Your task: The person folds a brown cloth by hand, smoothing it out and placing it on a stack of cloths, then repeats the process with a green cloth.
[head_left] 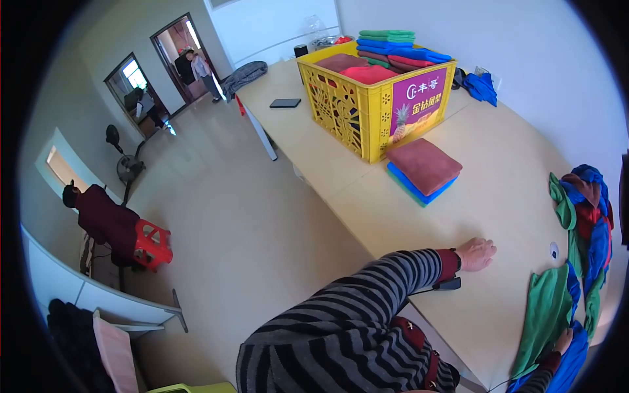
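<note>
My left hand (476, 254) rests as a closed fist on the table, with nothing visible in it. Beyond it lies a small stack of folded cloths, a brown cloth (424, 164) on top of a blue cloth (419, 190). At the lower right, my right hand (563, 341) is closed on the edge of a blue cloth (569, 367). A green cloth (545, 314) is spread on the table beside that hand. Further along the edge is a loose heap of green, red, brown and blue cloths (590, 209).
A yellow crate (341, 111) of folded cloths stands on the table (367, 203); a phone (285, 103) and grey garment (245, 77) lie left of it. A seated person (108, 219) is on a red stool (152, 245). Another person (202, 71) stands by a doorway.
</note>
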Available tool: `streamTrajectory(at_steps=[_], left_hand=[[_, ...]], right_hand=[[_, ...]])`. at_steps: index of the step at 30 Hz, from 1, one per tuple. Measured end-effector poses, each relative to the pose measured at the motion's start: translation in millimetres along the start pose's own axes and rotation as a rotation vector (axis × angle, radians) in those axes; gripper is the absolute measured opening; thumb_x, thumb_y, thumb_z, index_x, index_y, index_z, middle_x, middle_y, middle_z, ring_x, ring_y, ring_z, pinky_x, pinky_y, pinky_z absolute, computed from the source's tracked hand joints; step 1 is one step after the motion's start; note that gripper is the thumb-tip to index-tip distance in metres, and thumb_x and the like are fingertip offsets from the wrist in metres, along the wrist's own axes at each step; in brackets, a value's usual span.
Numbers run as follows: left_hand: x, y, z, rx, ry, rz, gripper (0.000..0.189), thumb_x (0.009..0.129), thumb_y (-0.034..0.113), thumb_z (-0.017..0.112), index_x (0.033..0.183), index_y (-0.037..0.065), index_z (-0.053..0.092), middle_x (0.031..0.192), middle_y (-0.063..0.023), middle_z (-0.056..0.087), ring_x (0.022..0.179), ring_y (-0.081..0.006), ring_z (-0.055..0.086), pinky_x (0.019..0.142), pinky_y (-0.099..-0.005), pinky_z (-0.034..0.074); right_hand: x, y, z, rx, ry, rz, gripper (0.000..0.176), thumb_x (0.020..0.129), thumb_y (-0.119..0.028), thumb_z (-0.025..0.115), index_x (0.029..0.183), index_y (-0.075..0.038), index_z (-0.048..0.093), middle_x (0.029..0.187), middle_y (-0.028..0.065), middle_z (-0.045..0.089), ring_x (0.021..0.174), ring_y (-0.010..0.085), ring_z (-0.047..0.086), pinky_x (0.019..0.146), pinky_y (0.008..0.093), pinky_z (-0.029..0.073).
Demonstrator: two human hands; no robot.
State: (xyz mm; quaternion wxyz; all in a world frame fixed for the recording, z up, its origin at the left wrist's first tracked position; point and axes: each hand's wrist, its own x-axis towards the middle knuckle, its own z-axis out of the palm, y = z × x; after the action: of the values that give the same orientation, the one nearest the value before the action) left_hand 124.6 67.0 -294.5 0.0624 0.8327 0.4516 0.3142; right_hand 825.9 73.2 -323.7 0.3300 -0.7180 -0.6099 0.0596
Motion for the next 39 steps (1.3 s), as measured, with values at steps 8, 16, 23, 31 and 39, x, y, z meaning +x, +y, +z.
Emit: streamTrajectory(at_steps=[8,16,23,31,39], left_hand=[[1.3,-0.1,-1.9,-0.015,-0.016,-0.015,0.022,0.088,0.024,0.063,0.093,0.003,0.063,0.098,-0.0196,0.063,0.091,-0.0355,0.067,0.081,-0.0469,0.054],[-2.4,-2.8,5.1,-0.07,0.125,-0.081,0.021,0.086,0.023,0.062,0.094,0.004,0.065,0.102,-0.0183,0.065,0.09,-0.0354,0.067,0.08,-0.0467,0.054],[-81.3,47.3,-69.9,-0.7,0.354,-0.276,0.03,0.084,0.006,0.062,0.113,0.008,0.057,0.114,-0.0158,0.066,0.089,-0.0346,0.068,0.075,-0.0444,0.054],[-136.8,90.9,-121.3,-0.634,0.235,-0.059,0.029,0.082,0.004,0.067,0.108,0.008,0.057,0.092,-0.0121,0.069,0.085,-0.0377,0.067,0.071,-0.0458,0.052],[-141.6,88.2,-121.5,-0.563,0.245,-0.082,0.014,0.086,0.012,0.069,0.084,0.003,0.058,0.08,-0.0166,0.062,0.077,-0.0388,0.065,0.067,-0.0472,0.05]], right_hand=[[-13.5,-136.2,-4.5,-0.046,0.04,-0.161,0.024,0.103,-0.019,0.052,0.097,0.003,0.056,0.083,0.0207,0.054,0.075,0.0275,0.047,0.075,0.0401,0.045],[-142.2,-409.4,82.4,0.499,-0.423,-0.137,0.006,0.096,-0.005,0.065,0.096,0.001,0.065,0.083,-0.004,0.059,0.078,0.0052,0.05,0.069,0.0241,0.043],[-234.8,-499.9,128.6,0.6,-0.724,-0.041,0.011,0.095,-0.006,0.065,0.104,0.0,0.066,0.092,-0.0034,0.066,0.085,0.0042,0.056,0.075,0.0207,0.046],[-267.1,-557.8,110.9,0.619,-0.621,-0.276,0.008,0.092,0.003,0.06,0.099,-0.001,0.063,0.084,-0.003,0.06,0.078,0.0056,0.052,0.072,0.0219,0.044],[-284.1,-522.0,96.5,0.401,-0.618,-0.215,0.006,0.092,-0.001,0.063,0.092,-0.001,0.058,0.079,-0.003,0.053,0.077,0.0081,0.049,0.068,0.0273,0.045]])
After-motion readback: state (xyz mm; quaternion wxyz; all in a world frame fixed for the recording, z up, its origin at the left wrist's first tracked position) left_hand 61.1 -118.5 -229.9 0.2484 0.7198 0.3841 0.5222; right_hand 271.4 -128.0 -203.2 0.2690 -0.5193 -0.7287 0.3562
